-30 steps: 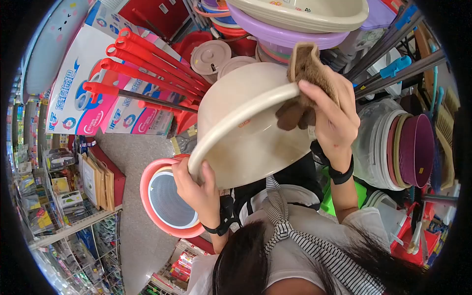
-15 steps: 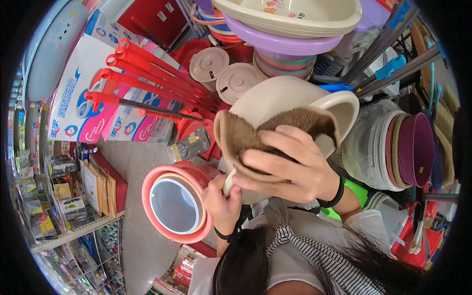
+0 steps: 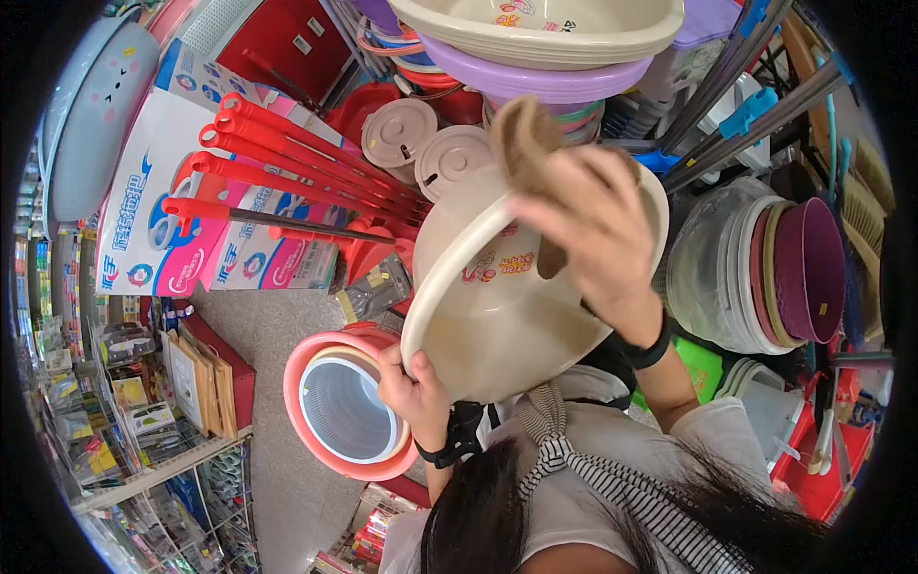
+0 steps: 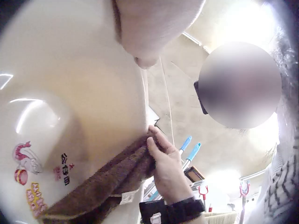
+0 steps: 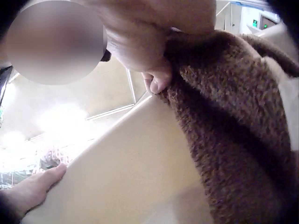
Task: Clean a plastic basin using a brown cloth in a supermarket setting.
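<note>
Beige basin held up, brown cloth at its rim

Beige plastic makes up the basin [image 3: 497, 306], which is tilted on edge in front of the person, its hollow turned toward them and its printed cartoon marks showing on the inner wall. The left hand [image 3: 413, 387] grips the basin's near, lower rim, fingers [image 3: 406, 359] curled over the edge. The right hand [image 3: 598, 234] is at the far, upper rim, pressing a brown cloth [image 3: 524, 134] against it; from the left wrist view the fingers [image 4: 156, 147] lie closed on the cloth, pinching it to the rim (the thumb shows against the fuzzy pile in the right wrist view). Part of the cloth sticks up above the hand.

Left of the basin and lower, on the floor, stands a pink tub [image 3: 311, 421] with paler basins nested inside. Red mop handles [image 3: 287, 163] lean across boxed goods at far left. Far above hang a beige bowl [image 3: 535, 29] and a purple bowl [image 3: 535, 77], stacked. At right a stack of buckets [image 3: 765, 277] lies on its side.
</note>
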Available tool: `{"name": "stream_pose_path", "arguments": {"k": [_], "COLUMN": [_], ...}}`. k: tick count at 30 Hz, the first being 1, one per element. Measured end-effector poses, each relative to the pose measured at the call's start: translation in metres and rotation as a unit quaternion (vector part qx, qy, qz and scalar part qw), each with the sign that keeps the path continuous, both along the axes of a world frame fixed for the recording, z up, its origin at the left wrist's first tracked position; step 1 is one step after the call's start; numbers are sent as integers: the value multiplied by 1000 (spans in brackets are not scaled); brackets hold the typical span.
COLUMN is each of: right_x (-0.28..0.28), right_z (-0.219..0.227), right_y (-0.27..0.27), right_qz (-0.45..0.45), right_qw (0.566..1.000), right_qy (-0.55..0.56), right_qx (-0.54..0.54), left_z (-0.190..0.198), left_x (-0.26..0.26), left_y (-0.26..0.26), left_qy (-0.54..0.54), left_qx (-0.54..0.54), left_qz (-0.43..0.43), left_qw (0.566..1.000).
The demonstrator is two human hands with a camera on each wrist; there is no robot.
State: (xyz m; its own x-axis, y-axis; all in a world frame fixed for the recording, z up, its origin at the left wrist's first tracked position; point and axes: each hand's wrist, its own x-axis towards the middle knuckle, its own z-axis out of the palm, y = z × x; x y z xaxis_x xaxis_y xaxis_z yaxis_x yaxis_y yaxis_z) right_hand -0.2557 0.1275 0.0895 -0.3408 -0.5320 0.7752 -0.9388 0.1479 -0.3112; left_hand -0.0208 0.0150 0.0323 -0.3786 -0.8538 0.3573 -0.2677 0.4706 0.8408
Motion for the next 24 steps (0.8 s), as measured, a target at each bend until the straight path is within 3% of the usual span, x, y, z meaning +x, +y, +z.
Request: {"name": "stream_pose_path", "arguments": {"k": [3, 4, 6, 9, 14, 17, 24], "right_x": [33, 49, 79, 70, 19, -20, -21], "right_z": [7, 6, -3, -9, -4, -10, -9], "right_y": [-16, -24, -40, -46, -29, -14, -18], "right_qz": [108, 106, 264, 274, 146, 29, 0], "right_qw": [994, 994, 964, 960, 987, 997, 998], "right_qy": [19, 18, 2, 10, 27, -45, -65], "right_qx": [4, 3, 25, 53, 55, 60, 15], "left_z": [-3, -2, 2, -5, -16, -25, -23], "left_x": [-2, -5, -10, -6, 6, 9, 9], "left_y": [2, 3, 3, -5, -8, -11, -8], "left_qy": [10, 9, 9, 37, 18, 61, 57], "left_qx": [-26, -27, -43, -29, 7, 32, 112], "left_qz": [-16, -18, -4, -6, 12, 19, -11], "left_qw": [999, 999, 999, 999, 1000, 997, 992]}}
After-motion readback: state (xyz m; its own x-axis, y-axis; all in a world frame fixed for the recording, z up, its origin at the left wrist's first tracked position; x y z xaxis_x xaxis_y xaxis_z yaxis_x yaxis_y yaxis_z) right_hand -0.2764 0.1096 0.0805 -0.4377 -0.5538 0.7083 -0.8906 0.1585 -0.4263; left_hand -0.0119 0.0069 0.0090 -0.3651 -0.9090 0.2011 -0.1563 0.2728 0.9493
